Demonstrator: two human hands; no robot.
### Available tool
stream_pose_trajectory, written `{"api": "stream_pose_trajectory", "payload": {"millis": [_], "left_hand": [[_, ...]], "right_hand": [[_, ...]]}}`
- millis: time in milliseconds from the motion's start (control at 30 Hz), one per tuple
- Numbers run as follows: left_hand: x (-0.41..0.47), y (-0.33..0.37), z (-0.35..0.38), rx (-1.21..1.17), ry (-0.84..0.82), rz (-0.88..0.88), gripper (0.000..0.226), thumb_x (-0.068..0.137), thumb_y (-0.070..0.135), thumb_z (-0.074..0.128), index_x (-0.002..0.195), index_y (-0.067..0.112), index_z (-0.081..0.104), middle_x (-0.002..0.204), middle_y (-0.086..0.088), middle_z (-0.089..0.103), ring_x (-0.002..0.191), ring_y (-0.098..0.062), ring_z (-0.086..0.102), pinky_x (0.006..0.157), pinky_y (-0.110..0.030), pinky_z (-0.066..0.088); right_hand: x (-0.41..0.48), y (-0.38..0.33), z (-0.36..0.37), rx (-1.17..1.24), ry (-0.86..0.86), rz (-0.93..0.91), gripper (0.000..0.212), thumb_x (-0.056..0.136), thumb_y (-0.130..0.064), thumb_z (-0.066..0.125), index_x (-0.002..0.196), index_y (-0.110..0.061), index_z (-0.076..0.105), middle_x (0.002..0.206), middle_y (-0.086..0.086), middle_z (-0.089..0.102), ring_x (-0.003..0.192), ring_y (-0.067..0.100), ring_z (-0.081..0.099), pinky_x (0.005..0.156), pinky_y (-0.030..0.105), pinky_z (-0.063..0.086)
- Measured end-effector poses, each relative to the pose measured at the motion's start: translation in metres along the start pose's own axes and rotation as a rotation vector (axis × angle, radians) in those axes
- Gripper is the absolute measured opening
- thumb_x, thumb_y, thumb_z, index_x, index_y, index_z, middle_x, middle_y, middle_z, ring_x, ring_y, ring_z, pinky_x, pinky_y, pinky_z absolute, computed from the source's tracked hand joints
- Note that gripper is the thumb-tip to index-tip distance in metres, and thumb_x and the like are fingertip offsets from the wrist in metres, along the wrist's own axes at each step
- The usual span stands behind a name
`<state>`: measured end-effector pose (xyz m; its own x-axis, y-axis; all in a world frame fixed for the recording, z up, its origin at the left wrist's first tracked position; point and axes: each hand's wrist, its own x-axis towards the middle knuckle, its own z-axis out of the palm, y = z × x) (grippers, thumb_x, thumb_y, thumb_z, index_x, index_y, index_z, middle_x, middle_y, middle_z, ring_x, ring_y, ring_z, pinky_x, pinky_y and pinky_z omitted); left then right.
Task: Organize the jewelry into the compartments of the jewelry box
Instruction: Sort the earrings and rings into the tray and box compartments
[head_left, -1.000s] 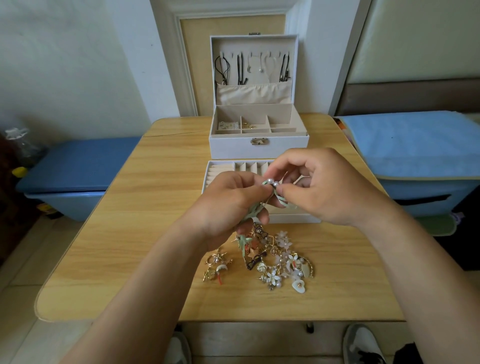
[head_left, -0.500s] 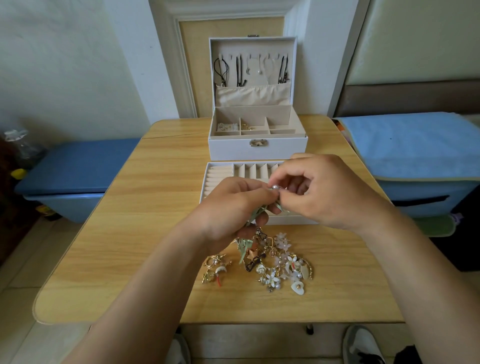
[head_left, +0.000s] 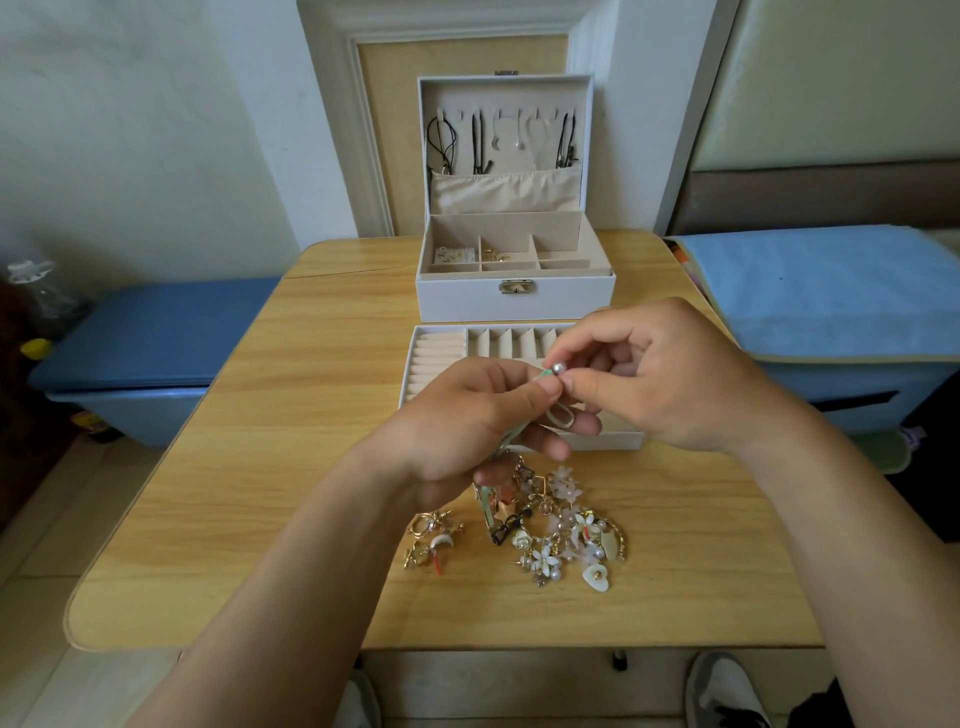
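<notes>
Head: left hand (head_left: 467, 421), right hand (head_left: 670, 379), same pinch on pearl piece (head_left: 558, 368)

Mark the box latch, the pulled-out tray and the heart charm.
latch (head_left: 517, 286): head view, on the centre of the metal clasp on the box front.
tray (head_left: 438, 354): head view, on the bare ring-roll section at its left.
heart charm (head_left: 596, 578): head view, on the white heart's face, at the pile's near edge.

Your light wooden table (head_left: 234, 467) fills the middle of the frame. At its far edge, upper centre, stands the open jewelry box (head_left: 514, 304). Its tray (head_left: 608, 440) lies just in front. Lower centre sits a heap of jewelry (head_left: 566, 535), with a small gold cluster (head_left: 431, 540) just left of it.
</notes>
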<state>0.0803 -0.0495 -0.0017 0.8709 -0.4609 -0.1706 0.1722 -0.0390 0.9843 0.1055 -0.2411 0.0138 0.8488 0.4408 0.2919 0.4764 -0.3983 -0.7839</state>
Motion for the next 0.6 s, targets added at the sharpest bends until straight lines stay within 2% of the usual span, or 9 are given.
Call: {"api": "stream_pose_trajectory", "payload": {"millis": [100,200,267,367,467,600], "left_hand": [[0.0023,-0.0015,-0.0004,0.063,0.031,0.001,0.021,0.104,0.019,0.048,0.100,0.003,0.062,0.075,-0.006,0.066,0.055,-0.013,0.047,0.039,-0.015,0.025],[0.0037,-0.0035,0.0019,0.204,0.109,0.018,0.023,0.104,0.020,0.048,0.095,0.005,0.063,0.063,-0.001,0.055,0.049,-0.010,0.038,0.041,-0.019,0.027],[0.0042,-0.0041,0.0043,0.284,0.173,0.056,0.025,0.104,0.020,0.048,0.090,0.007,0.064,0.059,0.002,0.054,0.045,-0.008,0.037,0.041,-0.018,0.029],[0.0043,-0.0045,0.0063,0.471,0.229,0.134,0.029,0.104,0.024,0.048,0.086,0.009,0.064,0.059,0.006,0.056,0.046,-0.006,0.041,0.045,-0.019,0.034],[0.0030,-0.0049,0.0087,0.558,0.219,0.160,0.032,0.104,0.027,0.048,0.075,0.017,0.059,0.061,0.004,0.057,0.045,-0.007,0.044,0.044,-0.021,0.037],[0.0016,-0.0042,0.0051,0.548,0.182,0.146,0.033,0.103,0.022,0.050,0.073,0.013,0.059,0.061,0.002,0.055,0.047,-0.010,0.043,0.045,-0.023,0.037]], "right_hand": [[-0.0005,-0.0007,-0.0002,0.012,-0.035,0.021,0.016,0.087,0.000,0.072,0.094,-0.014,0.075,0.080,0.009,0.073,0.073,0.028,0.070,0.068,0.050,0.060],[0.0004,-0.0009,0.0008,0.110,-0.041,0.105,0.020,0.090,0.006,0.062,0.096,-0.009,0.074,0.078,0.013,0.074,0.076,0.027,0.073,0.070,0.040,0.062],[0.0016,-0.0010,0.0015,0.191,-0.011,0.183,0.019,0.092,0.003,0.061,0.100,-0.009,0.074,0.076,0.010,0.073,0.075,0.026,0.072,0.068,0.035,0.062],[0.0024,-0.0031,0.0046,0.208,-0.013,0.213,0.013,0.089,-0.011,0.071,0.101,-0.011,0.076,0.078,0.009,0.074,0.075,0.025,0.072,0.065,0.033,0.062],[0.0028,-0.0023,0.0067,0.160,0.004,0.221,0.012,0.085,-0.008,0.075,0.097,-0.011,0.078,0.078,0.012,0.075,0.075,0.029,0.074,0.067,0.037,0.063],[0.0025,-0.0025,0.0025,0.171,-0.006,0.229,0.013,0.084,-0.003,0.076,0.094,-0.009,0.078,0.074,0.011,0.075,0.070,0.027,0.074,0.066,0.032,0.062]]}}
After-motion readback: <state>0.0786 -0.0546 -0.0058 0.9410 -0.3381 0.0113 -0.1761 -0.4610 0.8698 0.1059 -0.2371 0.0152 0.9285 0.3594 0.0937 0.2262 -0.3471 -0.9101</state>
